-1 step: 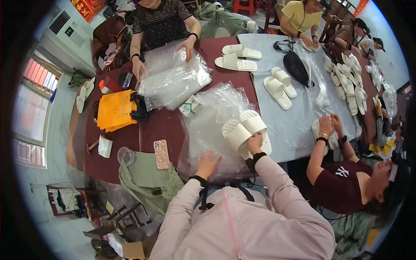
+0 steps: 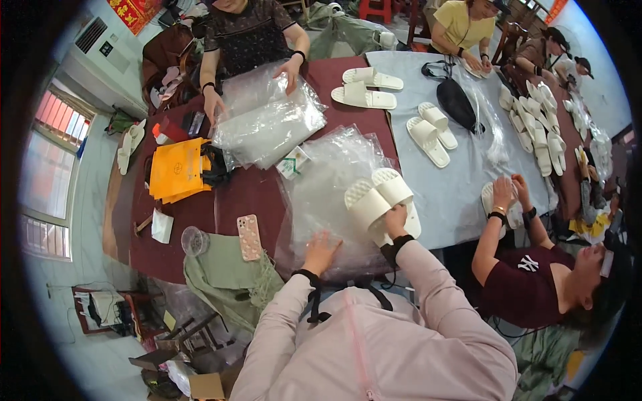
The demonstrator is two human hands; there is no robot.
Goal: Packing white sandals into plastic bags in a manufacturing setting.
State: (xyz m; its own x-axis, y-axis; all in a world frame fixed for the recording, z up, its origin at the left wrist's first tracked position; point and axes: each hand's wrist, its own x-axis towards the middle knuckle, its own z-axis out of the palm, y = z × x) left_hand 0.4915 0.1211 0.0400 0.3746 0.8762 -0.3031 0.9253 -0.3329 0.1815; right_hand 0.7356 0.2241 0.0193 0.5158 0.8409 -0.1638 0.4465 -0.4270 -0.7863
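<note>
My right hand (image 2: pixel 396 219) grips a pair of cream slippers (image 2: pixel 366 204) near their heel ends, held side by side over the right part of a stack of clear plastic bags (image 2: pixel 328 175). Below the slippers and to their left, my left hand (image 2: pixel 323 252) lies on the near edge of the same bags, its fingers stretched out, with nothing in it. The slippers' soles are mostly hidden by their straps and my right hand.
Across the maroon table (image 2: pixel 234 194), a person handles another bag stack (image 2: pixel 267 127). Yellow bags (image 2: pixel 177 170), a phone (image 2: pixel 249 237) and a plastic cup (image 2: pixel 194 241) are at left. Slipper pairs (image 2: pixel 428 142) and a black pouch (image 2: pixel 458 107) lie at right, where another person works.
My right hand and the slippers have shifted very slightly to the right. My left hand stays in place on the bags.
</note>
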